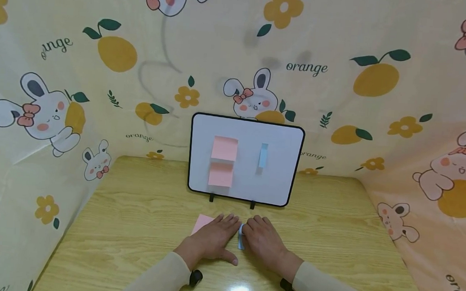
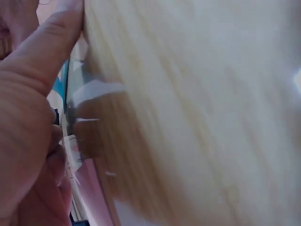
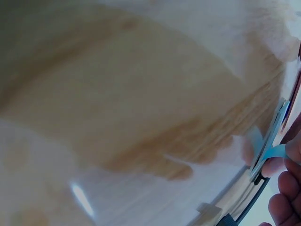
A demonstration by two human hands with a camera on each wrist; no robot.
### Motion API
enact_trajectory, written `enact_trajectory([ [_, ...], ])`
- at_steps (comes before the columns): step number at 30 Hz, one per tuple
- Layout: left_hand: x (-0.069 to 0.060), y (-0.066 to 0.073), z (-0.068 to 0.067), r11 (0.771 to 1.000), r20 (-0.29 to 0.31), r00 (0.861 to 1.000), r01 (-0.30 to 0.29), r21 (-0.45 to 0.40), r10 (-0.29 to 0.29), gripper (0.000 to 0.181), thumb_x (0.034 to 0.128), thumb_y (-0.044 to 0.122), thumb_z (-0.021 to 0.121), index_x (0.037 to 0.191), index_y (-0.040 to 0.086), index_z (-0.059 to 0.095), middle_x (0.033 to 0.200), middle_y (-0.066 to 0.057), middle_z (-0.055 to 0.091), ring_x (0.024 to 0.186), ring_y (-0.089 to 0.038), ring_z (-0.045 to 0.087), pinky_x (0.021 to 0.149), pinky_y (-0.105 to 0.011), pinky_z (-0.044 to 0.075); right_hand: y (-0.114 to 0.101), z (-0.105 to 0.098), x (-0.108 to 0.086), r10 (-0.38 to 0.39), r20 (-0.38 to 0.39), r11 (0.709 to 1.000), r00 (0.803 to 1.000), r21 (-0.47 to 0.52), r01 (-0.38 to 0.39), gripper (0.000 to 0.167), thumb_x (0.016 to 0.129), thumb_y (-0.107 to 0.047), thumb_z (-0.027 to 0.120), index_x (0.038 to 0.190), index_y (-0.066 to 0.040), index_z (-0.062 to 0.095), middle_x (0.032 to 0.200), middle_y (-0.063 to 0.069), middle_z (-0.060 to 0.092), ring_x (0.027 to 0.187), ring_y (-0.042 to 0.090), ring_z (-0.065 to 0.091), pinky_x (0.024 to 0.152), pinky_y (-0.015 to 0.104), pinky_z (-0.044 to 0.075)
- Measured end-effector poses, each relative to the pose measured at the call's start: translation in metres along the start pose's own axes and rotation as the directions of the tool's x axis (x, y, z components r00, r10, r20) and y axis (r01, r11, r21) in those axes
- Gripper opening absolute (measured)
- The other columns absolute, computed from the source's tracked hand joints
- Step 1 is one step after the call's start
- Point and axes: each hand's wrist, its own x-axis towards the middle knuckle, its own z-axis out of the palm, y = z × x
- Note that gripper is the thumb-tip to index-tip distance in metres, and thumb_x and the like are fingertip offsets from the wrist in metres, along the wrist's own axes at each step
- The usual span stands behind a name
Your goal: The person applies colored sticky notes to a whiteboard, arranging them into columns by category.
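My left hand lies palm down on the table with its fingers straight, partly covering a pink sticky note. Just right of its fingertips is a narrow blue sticky strip, its far end curling up. My right hand has its fingers curled and pinches that lifted end. In the right wrist view the blue strip bends up from the tabletop between thumb and fingers. The left wrist view shows the left thumb close up, with a bit of blue beyond it.
Behind the hands a black-framed whiteboard stands on small black feet. It bears two pink notes, one above the other, and a blue strip at right. The wooden table is enclosed by a printed cloth.
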Motion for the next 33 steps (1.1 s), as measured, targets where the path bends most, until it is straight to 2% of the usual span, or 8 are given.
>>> enact_trajectory([
  [3,-0.005,0.003,-0.003,1.000,-0.016,1.000,-0.008,-0.009,0.008,0.109,0.0867,0.073,0.070,0.166,0.007,0.033,0.173,-0.010,0.031,0.162,-0.025,0.024,0.134,-0.044,0.021,0.001,0.000,-0.001,0.001,0.004,1.000,1.000,0.002,-0.001,0.015,0.096,-0.024,0.078,0.095,-0.017,0.065,0.092,-0.004,0.064,0.085,0.015,0.054,0.073,0.030,0.047],
  [7,-0.015,0.007,-0.007,1.000,-0.011,1.000,-0.015,-0.023,0.015,0.095,0.0918,0.063,0.072,0.162,0.007,0.041,0.169,-0.010,0.038,0.160,-0.026,0.031,0.132,-0.041,0.027,0.001,0.001,0.000,0.009,-0.011,1.000,1.000,0.011,-0.009,0.015,0.095,-0.023,0.079,0.094,-0.016,0.066,0.091,-0.004,0.063,0.086,0.015,0.054,0.074,0.031,0.048],
  [11,-0.023,0.013,-0.006,0.999,0.009,0.999,-0.037,-0.014,0.037,0.083,0.0957,0.059,0.070,0.159,0.011,0.047,0.166,-0.007,0.044,0.157,-0.024,0.037,0.129,-0.038,0.034,0.002,0.001,0.000,0.025,-0.026,0.999,0.999,0.024,-0.025,0.016,0.095,-0.022,0.080,0.093,-0.016,0.065,0.090,-0.004,0.063,0.085,0.016,0.054,0.074,0.032,0.048],
  [15,-0.030,0.019,-0.003,0.997,0.007,0.997,-0.075,-0.007,0.075,0.080,0.0984,0.060,0.065,0.160,0.012,0.047,0.166,-0.005,0.044,0.157,-0.023,0.038,0.127,-0.037,0.036,0.002,0.001,0.000,0.041,-0.018,0.998,0.999,0.041,-0.040,0.014,0.095,-0.022,0.079,0.093,-0.016,0.066,0.090,-0.003,0.063,0.085,0.016,0.053,0.074,0.032,0.048],
  [24,-0.031,0.019,0.008,0.991,-0.034,0.990,-0.133,0.014,0.133,0.083,0.1009,0.064,0.056,0.163,0.011,0.041,0.169,-0.004,0.040,0.158,-0.021,0.036,0.129,-0.036,0.034,0.001,0.002,0.001,0.059,0.003,0.996,0.998,0.062,-0.059,0.013,0.098,-0.023,0.076,0.092,-0.017,0.066,0.088,-0.005,0.061,0.085,0.015,0.053,0.073,0.030,0.046],
  [33,-0.031,0.019,0.007,0.988,-0.036,0.988,-0.152,0.005,0.152,0.080,0.1020,0.062,0.056,0.162,0.011,0.044,0.168,-0.005,0.040,0.157,-0.022,0.036,0.128,-0.037,0.034,0.007,0.000,0.005,0.082,-0.019,0.996,0.996,0.047,-0.081,0.010,0.097,-0.018,0.074,0.092,-0.015,0.066,0.088,-0.003,0.062,0.084,0.016,0.054,0.071,0.031,0.047],
])
